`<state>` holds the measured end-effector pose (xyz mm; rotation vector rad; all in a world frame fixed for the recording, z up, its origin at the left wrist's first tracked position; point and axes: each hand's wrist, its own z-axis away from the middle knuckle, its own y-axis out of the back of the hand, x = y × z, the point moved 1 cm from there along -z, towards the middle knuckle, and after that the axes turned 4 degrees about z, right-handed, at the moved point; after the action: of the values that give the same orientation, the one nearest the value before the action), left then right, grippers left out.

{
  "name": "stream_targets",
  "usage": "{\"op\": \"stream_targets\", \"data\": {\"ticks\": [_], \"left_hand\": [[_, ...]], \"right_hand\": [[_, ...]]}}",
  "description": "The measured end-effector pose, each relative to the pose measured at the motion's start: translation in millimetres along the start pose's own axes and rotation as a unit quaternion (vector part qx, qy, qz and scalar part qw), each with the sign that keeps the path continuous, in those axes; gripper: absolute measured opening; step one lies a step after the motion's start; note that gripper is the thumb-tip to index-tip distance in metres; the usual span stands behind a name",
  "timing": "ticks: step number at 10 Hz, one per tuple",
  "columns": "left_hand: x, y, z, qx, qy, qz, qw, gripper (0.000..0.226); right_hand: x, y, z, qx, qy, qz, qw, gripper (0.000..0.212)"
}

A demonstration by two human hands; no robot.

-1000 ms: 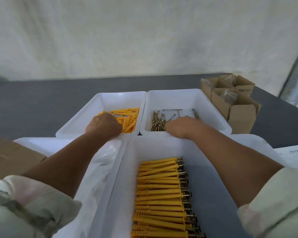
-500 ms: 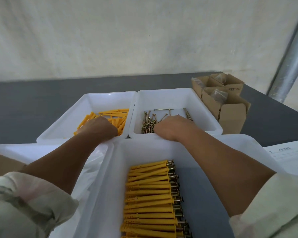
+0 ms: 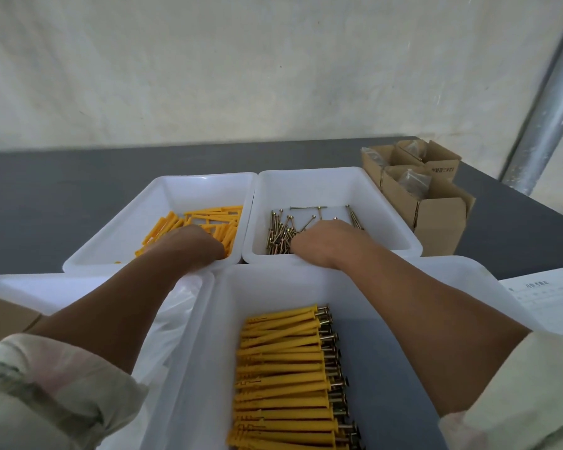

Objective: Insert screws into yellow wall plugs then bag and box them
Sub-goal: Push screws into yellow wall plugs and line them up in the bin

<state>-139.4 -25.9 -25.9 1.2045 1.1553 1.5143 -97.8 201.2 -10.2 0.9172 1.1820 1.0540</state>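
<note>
Judging assembly midway: my left hand [image 3: 189, 245] in loose yellow wall plugs [image 3: 215, 216], right hand [image 3: 325, 241] in screws [image 3: 280, 237]; grips hidden, can't tell. Assembled plugs [image 3: 283, 368] behind hands; bagging, boxing pending.

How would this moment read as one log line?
left hand: at loose plugs | right hand: at screws | grip: unseen | finished plugs: near tray

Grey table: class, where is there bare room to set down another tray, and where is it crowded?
Bare: the grey table strip between the wall and the plug tray and screw tray, widening left of the plug tray. Crowded: the near side, where white trays abut, and the right corner with the cardboard boxes and paper sheet.
</note>
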Motion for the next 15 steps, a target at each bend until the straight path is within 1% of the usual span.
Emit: {"op": "stream_targets", "data": {"ticks": [1,2,3,4,5,6,7,8,9,10,11,12,13,14,15], "left_hand": [[0.9,4.5,3.5,-0.011,0.005,0.039,0.999,0.025],[-1.0,3.3,3.2,-0.001,-0.009,0.048,0.999,0.014],[-3.1,2.0,9.8,0.067,-0.004,0.047,0.997,0.013],[-2.4,2.7,18.2,0.136,0.000,0.072,0.988,0.022],[-0.4,4.4,26.5,0.169,0.003,0.096,0.981,0.018],[0.5,5.4,32.9,0.197,-0.007,0.126,0.972,0.013],[-1.1,6.5,36.5,0.225,-0.010,0.172,0.959,0.013],[-4.9,8.8,40.2,0.257,-0.003,0.272,0.927,0.016],[-7.5,13.7,44.8,0.285,0.014,0.412,0.865,0.018],[-9.5,20.1,48.8,0.311,0.048,0.499,0.807,0.019],[-12.8,24.9,53.3,0.303,0.074,0.599,0.738,0.021],[-20.3,35.2,56.5,0.247,0.096,0.698,0.665,0.022],[-22.6,44.0,63.0,0.186,0.145,0.768,0.596,0.025],[-13.5,47.1,76.4,0.141,0.156,0.821,0.531,0.021],[2.4,48.9,92.1,0.098,0.132,0.841,0.515,0.023]], "right_hand": [[0.4,-0.6,-1.4,0.001,-0.002,0.004,1.000,0.044],[0.7,-1.3,-0.9,0.012,-0.001,-0.003,1.000,0.042],[1.2,-0.9,1.0,0.033,0.001,-0.019,0.999,0.031],[2.1,0.6,1.8,0.055,0.010,-0.047,0.997,0.021],[3.9,1.6,1.7,0.077,0.014,-0.077,0.994,0.015],[3.8,1.7,0.2,0.080,0.024,-0.084,0.993,0.014],[4.0,0.6,-1.3,0.089,0.032,-0.080,0.992,0.011],[4.5,0.9,0.6,0.099,0.041,-0.088,0.990,0.013],[5.6,5.2,6.6,0.127,0.056,-0.110,0.984,0.014],[8.9,8.4,13.1,0.160,0.072,-0.164,0.971,0.016],[11.4,9.6,17.4,0.174,0.080,-0.200,0.961,0.017],[11.6,9.4,18.7,0.175,0.086,-0.201,0.960,0.019],[11.7,9.5,19.2,0.184,0.081,-0.209,0.957,0.019],[10.7,10.7,22.1,0.191,0.078,-0.214,0.955,0.017],[11.6,11.7,26.0,0.193,0.069,-0.225,0.953,0.015]]}}
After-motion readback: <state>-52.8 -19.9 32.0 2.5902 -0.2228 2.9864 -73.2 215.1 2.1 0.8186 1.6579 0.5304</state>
